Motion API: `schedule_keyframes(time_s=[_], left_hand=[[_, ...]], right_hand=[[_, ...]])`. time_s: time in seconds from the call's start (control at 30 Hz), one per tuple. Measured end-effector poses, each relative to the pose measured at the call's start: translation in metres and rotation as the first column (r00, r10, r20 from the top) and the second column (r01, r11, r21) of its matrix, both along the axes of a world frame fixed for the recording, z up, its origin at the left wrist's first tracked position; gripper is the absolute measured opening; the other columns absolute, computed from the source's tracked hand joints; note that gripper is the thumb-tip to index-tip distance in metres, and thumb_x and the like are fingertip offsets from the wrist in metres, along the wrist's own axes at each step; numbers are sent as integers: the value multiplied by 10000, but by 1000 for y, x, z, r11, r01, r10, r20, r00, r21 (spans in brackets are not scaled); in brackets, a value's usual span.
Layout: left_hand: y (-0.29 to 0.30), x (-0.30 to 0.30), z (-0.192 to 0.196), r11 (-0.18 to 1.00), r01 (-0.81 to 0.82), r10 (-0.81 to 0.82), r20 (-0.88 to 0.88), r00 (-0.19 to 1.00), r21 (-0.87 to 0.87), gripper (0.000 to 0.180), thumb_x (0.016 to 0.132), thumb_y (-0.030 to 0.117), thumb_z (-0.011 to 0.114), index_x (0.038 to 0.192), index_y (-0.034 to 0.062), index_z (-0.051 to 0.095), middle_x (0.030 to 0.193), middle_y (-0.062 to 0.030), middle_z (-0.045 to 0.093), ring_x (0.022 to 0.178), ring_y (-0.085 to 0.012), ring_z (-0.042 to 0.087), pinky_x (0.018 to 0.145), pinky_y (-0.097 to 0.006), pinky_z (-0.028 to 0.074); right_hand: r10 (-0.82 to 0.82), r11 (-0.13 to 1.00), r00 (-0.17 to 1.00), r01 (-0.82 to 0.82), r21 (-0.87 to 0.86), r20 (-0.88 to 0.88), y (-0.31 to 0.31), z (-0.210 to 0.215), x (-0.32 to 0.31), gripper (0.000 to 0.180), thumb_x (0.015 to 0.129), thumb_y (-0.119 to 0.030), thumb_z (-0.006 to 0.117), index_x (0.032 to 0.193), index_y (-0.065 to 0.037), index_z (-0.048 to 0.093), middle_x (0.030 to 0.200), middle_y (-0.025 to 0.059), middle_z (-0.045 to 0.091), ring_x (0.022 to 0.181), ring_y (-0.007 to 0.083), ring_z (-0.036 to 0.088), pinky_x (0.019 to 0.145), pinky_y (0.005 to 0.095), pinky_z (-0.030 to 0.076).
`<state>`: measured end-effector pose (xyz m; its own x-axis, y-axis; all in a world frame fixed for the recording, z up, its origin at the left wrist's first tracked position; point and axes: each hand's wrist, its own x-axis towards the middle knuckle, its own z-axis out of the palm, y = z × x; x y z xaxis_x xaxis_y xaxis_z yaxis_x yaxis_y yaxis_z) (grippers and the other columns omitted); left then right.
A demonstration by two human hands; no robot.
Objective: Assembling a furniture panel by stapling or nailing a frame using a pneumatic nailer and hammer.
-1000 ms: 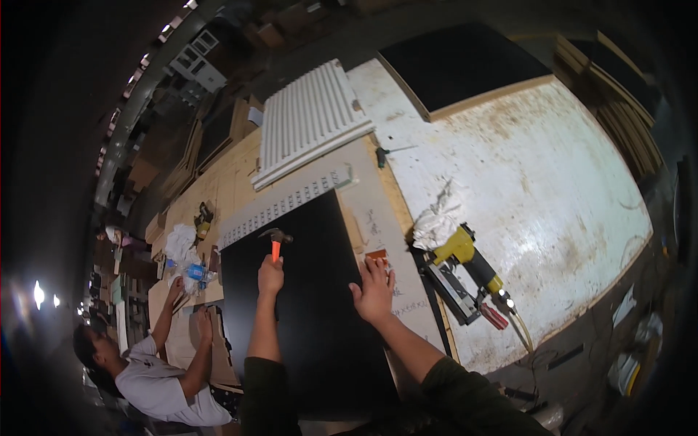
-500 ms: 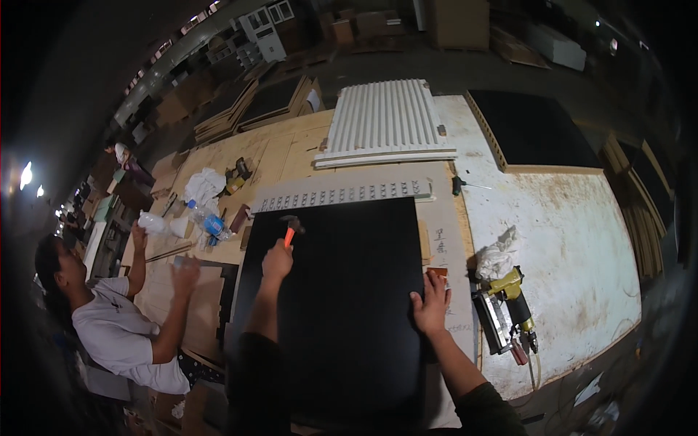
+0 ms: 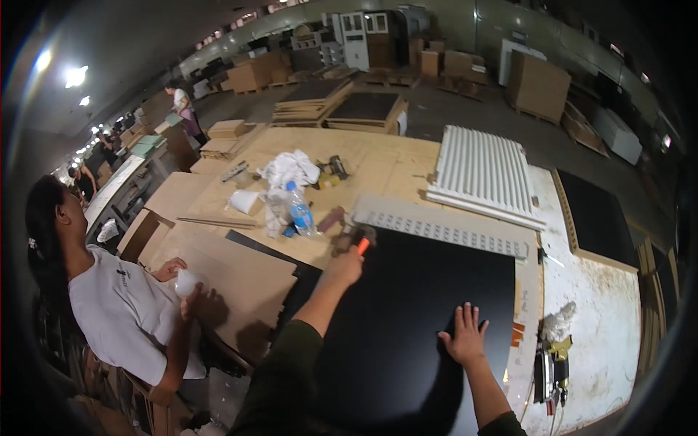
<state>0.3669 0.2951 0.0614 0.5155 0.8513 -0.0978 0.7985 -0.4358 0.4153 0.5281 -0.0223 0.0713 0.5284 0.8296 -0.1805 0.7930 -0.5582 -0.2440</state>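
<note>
My left hand (image 3: 345,269) is wrapped round the orange handle of a hammer (image 3: 363,245). The dark head, smeared by motion, is over the far left corner of a large black panel (image 3: 407,312). Flat on that panel, nearer its right side, lies my right hand (image 3: 465,338) with fingers spread. Beyond the panel's far edge runs a pale strip with rows of dark marks (image 3: 443,231). A small reddish-brown block (image 3: 331,219) sits just past the hammer.
On my left a co-worker (image 3: 134,312) holds a small white object (image 3: 185,283). A water bottle (image 3: 299,208) and white cloth (image 3: 289,170) lie at the back. White slatted panels (image 3: 483,174) are behind right; a yellow-black nail gun (image 3: 558,367) lies at right.
My view has swung left. The hammer has moved to the panel's far left corner. My right hand has shifted from the right edge onto the panel's face. The co-worker's hands have come down together.
</note>
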Motion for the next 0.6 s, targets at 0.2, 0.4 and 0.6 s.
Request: schedule_keyframes(time_s=[0.2, 0.4, 0.6], left_hand=[[18, -1, 37, 988, 107, -120, 111, 987, 112, 284, 897, 310, 486, 1002, 46, 480, 855, -223, 626, 813, -405, 604, 699, -520, 453], [47, -11, -2, 986, 126, -134, 66, 989, 108, 238, 903, 261, 479, 982, 37, 474, 811, -238, 609, 794, -413, 594, 688, -534, 437], [30, 10, 43, 985, 129, -148, 189, 971, 112, 223, 903, 250, 473, 969, 36, 475, 834, -219, 612, 803, -395, 595, 686, -528, 441]], right_hand=[[52, 891, 989, -110, -440, -142, 139, 37, -16, 1331, 462, -522, 836, 1454, -160, 25, 1509, 132, -57, 1357, 444, 7, 957, 641, 323], [216, 840, 976, -202, -504, -31, 153, 19, -13, 1465, 372, -576, 835, 1434, -30, -12, 1474, 264, -2, 1356, 439, 78, 1100, 487, 157], [182, 807, 983, -132, -576, 30, 157, 21, -12, 1453, 369, -551, 850, 1449, -123, -24, 1489, 221, -16, 1330, 488, 113, 1047, 455, 316]])
